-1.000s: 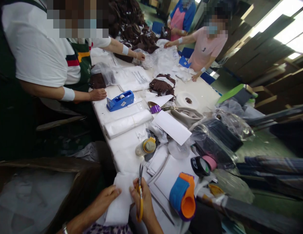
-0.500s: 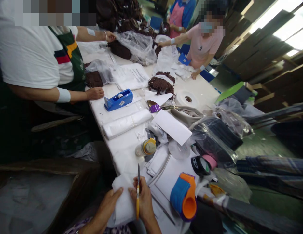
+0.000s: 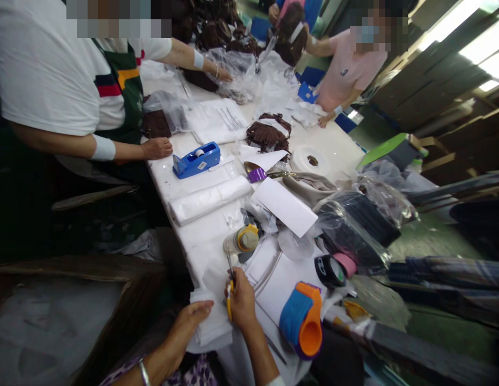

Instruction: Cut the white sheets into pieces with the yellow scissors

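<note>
My right hand [image 3: 241, 298] grips yellow-handled scissors [image 3: 230, 284], blades pointing away from me along the right edge of a folded stack of white fabric sheets [image 3: 211, 324]. My left hand [image 3: 188, 321] rests flat on that stack at the near end of the long white table [image 3: 201, 236], fingertips on its left part. A small bottle with a yellow cap [image 3: 241, 239] lies just beyond the scissor tips.
An orange and blue tape dispenser [image 3: 302, 321] sits right of my hands, with tape rolls [image 3: 333, 268] behind it. A blue desk tape dispenser [image 3: 196, 159], white paper [image 3: 284, 206], plastic bags and brown items lie farther along. Three other people work at the table's left and far sides.
My right hand moved the scissors forward along the fabric's edge. My left hand shifted on the stack. The person on the left reached again toward the plastic bags at the far end.
</note>
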### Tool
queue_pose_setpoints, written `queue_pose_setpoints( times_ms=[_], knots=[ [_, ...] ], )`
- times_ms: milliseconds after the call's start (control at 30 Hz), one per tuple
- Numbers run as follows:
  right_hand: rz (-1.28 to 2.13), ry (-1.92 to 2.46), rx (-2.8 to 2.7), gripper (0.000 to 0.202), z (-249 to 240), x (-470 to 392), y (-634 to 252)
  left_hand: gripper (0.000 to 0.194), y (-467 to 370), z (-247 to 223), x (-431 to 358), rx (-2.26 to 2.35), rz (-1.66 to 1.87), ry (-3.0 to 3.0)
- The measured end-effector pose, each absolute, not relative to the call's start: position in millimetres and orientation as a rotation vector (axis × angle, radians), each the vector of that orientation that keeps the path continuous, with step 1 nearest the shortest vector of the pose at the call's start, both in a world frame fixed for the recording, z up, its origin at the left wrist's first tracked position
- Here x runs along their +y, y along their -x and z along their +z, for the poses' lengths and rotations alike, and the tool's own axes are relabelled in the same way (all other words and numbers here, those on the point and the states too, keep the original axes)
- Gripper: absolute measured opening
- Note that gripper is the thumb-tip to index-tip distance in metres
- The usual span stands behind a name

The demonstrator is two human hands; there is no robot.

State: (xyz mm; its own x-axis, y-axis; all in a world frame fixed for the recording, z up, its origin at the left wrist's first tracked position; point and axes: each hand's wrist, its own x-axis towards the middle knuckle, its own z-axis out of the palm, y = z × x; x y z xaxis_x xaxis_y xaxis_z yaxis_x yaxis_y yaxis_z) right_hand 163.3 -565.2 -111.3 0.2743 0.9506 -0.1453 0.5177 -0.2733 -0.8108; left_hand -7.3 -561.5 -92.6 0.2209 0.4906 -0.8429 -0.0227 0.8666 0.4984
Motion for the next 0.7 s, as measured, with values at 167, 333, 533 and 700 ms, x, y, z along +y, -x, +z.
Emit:
queue_pose_setpoints(
  times_ms=[167,333,533,700],
  knots=[
    [0.938,1.841,-1.171,0.021,-89.1,-573.8,-160.2,0.052,14.9,-83.4,-562.2,1.221,0.381,-0.438],
    [1.136,1.71,-0.907,0.028,-70.4,-596.1,-147.3,0.054,24.7,-58.0,-571.3,0.998,0.461,-0.354],
    [1.23,1.615,-0.795,0.03,-72.7,-610.6,-127.6,0.058,26.4,-41.9,-589.6,1.241,0.557,-0.419],
    [1.222,1.615,-0.942,0.029,-54.5,-625.3,-128.0,0.055,22.6,-34.1,-603.2,1.266,0.574,-0.455]
  ],
)
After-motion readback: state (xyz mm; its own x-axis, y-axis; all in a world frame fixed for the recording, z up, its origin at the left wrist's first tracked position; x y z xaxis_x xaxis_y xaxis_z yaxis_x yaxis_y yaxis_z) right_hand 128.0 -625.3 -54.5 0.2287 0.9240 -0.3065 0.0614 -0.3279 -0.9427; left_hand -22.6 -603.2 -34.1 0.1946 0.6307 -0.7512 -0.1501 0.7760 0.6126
